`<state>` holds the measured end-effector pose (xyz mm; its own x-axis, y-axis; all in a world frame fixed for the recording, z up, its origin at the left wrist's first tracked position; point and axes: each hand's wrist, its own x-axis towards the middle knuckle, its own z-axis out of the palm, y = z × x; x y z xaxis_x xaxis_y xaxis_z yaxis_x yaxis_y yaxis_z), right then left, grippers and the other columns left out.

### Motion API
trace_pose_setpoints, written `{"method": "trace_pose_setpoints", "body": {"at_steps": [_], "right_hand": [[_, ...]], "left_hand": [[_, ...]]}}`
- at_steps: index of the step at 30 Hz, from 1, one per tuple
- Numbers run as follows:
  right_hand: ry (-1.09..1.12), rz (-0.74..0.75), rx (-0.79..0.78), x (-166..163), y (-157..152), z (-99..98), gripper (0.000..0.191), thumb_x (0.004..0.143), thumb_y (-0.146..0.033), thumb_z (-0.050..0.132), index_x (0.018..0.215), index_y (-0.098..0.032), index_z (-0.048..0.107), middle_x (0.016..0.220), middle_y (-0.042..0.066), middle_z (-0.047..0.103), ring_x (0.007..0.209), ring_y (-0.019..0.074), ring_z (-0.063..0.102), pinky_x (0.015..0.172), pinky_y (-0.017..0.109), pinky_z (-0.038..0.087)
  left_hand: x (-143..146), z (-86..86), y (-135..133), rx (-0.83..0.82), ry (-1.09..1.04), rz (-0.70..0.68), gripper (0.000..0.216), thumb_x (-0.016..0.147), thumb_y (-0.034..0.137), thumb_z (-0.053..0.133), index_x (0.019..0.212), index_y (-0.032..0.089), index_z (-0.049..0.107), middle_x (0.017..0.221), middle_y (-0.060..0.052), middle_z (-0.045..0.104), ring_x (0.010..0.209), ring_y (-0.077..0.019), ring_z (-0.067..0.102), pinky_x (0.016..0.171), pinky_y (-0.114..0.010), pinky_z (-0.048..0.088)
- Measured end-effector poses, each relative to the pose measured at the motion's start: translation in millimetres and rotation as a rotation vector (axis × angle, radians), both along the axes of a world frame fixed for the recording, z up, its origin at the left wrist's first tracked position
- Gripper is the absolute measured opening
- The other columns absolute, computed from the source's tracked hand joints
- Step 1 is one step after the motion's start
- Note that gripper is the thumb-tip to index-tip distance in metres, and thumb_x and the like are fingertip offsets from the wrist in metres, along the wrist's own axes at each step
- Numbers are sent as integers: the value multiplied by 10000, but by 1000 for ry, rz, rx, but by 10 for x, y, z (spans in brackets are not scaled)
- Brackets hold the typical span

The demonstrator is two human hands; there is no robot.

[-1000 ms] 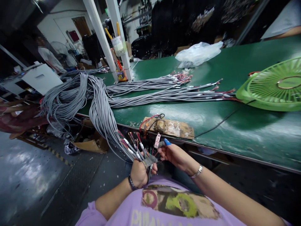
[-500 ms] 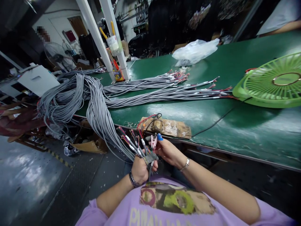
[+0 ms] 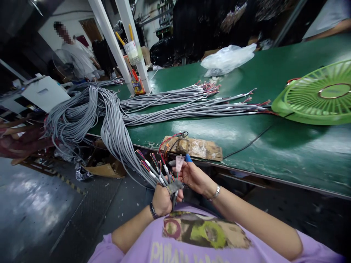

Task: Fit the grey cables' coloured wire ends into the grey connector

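My left hand [image 3: 162, 200] is wrapped round a bunch of grey multi-core cables [image 3: 153, 176], whose stripped ends fan out in thin coloured wires. A dark grey strap-like piece [image 3: 174, 187] lies across the cables beside its fingers. Just to the right, my right hand [image 3: 195, 178] has its fingers bent in towards the cable ends, with a blue cover [image 3: 188, 158] on the thumb tip. Between those fingers is a small pale pink clip [image 3: 179, 163]; its jaws are blurred, and what they touch cannot be made out.
A worn wooden board [image 3: 203, 149] with red and black leads lies at the near edge of the green table [image 3: 274, 153]. Long grey cable bundles [image 3: 175, 111] stretch across it. A green fan [image 3: 326, 93] stands right, a plastic bag [image 3: 229, 60] behind. Another person [image 3: 75, 54] is far left.
The pink clip has turned and its two legs no longer show apart. My hands have shifted only slightly. The person in the background has come into fuller view.
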<state>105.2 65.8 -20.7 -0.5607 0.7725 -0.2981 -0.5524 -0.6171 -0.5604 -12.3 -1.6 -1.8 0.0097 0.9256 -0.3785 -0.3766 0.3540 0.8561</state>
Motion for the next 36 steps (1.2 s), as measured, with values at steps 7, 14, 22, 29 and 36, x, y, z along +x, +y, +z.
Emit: {"method": "trace_pose_setpoints", "body": {"at_steps": [7, 14, 22, 29, 36], "right_hand": [[-55, -78, 94, 13, -52, 87, 250, 741, -411, 672, 748, -166, 626, 687, 6, 600, 567, 96, 510, 534, 216, 436], [-60, -65, 110, -9, -16, 38, 362, 776, -514, 591, 801, -157, 639, 662, 34, 628, 556, 122, 537, 542, 252, 433], [-15, -100, 31, -57, 28, -5, 396, 753, -555, 596, 841, -170, 632, 595, 14, 621, 513, 137, 546, 531, 270, 433], [10, -82, -7, -38, -25, 12, 422, 774, -587, 545, 754, -172, 616, 677, 22, 630, 546, 107, 538, 534, 230, 430], [-22, 88, 24, 173, -145, -6, 452, 801, -593, 498, 798, -159, 624, 761, 58, 638, 624, 120, 569, 579, 238, 464]], "left_hand": [[16, 28, -26, 42, 45, 73, 299, 628, 396, 699, 557, 134, 576, 409, 0, 551, 340, -74, 452, 374, -189, 352], [47, 41, 36, 35, 45, 85, 302, 622, 407, 698, 570, 135, 578, 421, 2, 551, 354, -79, 460, 383, -197, 361], [59, -51, 58, 38, 30, 91, 187, 619, 302, 662, 595, 127, 599, 434, -1, 566, 359, -78, 472, 376, -185, 360], [37, -56, 10, 42, 66, 80, 243, 624, 350, 682, 576, 133, 585, 410, 2, 546, 359, -84, 470, 382, -189, 356], [-17, -26, -84, 78, 116, 87, 274, 624, 361, 688, 520, 143, 560, 400, 6, 534, 350, -78, 448, 389, -192, 353]]}}
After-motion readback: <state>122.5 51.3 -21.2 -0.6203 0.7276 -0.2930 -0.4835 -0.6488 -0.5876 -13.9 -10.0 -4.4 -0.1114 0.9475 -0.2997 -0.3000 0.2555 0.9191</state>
